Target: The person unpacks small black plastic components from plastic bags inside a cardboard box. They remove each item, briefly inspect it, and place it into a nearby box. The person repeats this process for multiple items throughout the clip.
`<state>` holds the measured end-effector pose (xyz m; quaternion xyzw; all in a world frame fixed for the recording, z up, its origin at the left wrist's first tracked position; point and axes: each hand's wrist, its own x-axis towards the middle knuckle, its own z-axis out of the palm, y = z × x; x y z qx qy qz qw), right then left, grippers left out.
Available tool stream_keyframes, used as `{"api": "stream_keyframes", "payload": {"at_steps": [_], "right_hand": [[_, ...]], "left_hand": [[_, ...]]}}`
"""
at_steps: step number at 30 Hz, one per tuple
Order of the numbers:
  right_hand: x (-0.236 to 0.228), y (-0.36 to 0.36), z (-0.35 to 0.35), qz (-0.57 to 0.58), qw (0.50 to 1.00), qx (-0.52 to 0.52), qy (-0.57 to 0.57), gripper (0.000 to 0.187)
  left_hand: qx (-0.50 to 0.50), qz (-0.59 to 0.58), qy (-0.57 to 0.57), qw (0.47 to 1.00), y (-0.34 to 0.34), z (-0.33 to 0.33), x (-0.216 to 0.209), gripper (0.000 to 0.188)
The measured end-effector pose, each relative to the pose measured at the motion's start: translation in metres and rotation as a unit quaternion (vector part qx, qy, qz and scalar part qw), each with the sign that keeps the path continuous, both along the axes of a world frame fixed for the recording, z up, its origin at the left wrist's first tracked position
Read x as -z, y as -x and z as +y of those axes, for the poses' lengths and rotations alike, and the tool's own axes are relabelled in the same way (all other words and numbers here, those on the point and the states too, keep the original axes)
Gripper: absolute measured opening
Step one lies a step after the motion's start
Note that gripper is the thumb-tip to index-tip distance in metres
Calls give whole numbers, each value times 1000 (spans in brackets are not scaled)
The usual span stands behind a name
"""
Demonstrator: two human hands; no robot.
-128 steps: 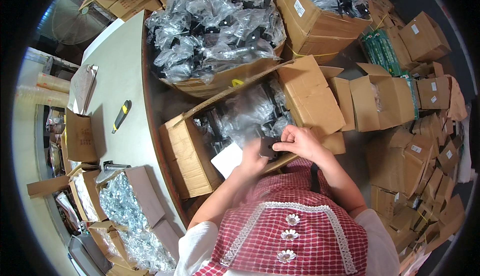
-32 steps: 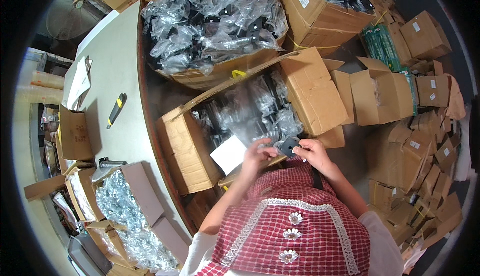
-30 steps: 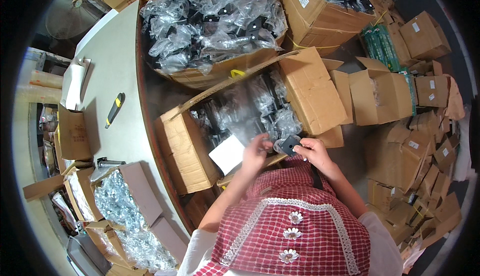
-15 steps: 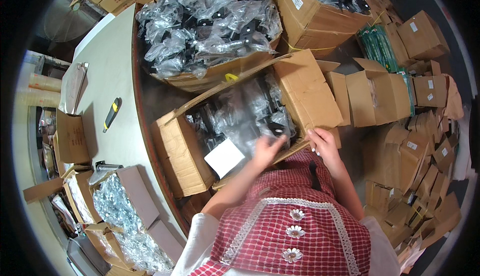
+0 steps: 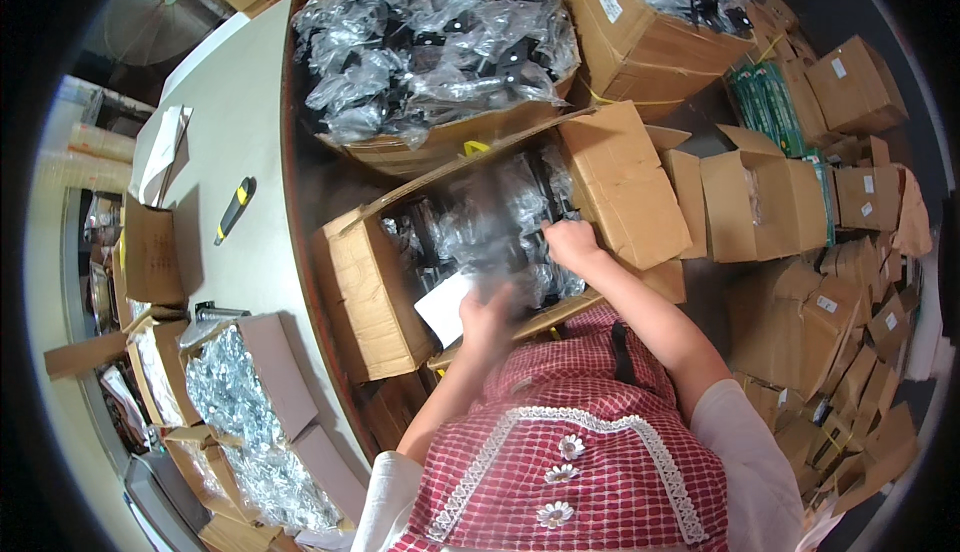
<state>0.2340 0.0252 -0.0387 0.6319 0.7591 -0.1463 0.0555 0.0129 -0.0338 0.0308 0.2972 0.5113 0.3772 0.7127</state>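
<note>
An open cardboard box [image 5: 370,302] stands in front of me with its flaps folded out. Inside lie several black parts in clear plastic bags [image 5: 465,227]. My right hand [image 5: 572,244] reaches in at the right side, fingers closed on a bagged black part among the others. Over the near side of the box is my left hand [image 5: 488,320], its fingers smeared by motion, with a dark blurred shape just above them. Beside that hand, a white sheet of paper [image 5: 440,310] lies at the box's near left corner.
A large carton [image 5: 430,147] heaped with bagged black parts stands beyond, another full carton [image 5: 625,47] to its right. On the left, a table [image 5: 250,132] bears a yellow-and-black box cutter [image 5: 234,212]. Open cartons [image 5: 760,207] and flattened cardboard [image 5: 775,317] crowd the right.
My right hand has gone from the box's near right flap into the box, among the bagged parts. My left hand has drawn back left, near the white paper.
</note>
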Motion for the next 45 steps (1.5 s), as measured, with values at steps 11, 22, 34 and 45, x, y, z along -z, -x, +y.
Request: {"api": "stream_keyframes", "payload": {"at_steps": [11, 22, 34, 45], "right_hand": [[-33, -10, -12, 144, 970, 179, -83, 17], [-64, -55, -79, 461, 811, 359, 19, 11], [-161, -81, -108, 645, 682, 345, 2, 16], [-156, -45, -90, 510, 824, 244, 20, 30]], "left_hand": [[304, 121, -293, 898, -65, 22, 155, 31], [260, 218, -497, 799, -115, 23, 161, 35], [331, 113, -498, 793, -122, 19, 87, 15], [405, 133, -493, 758, -65, 31, 7, 37]]}}
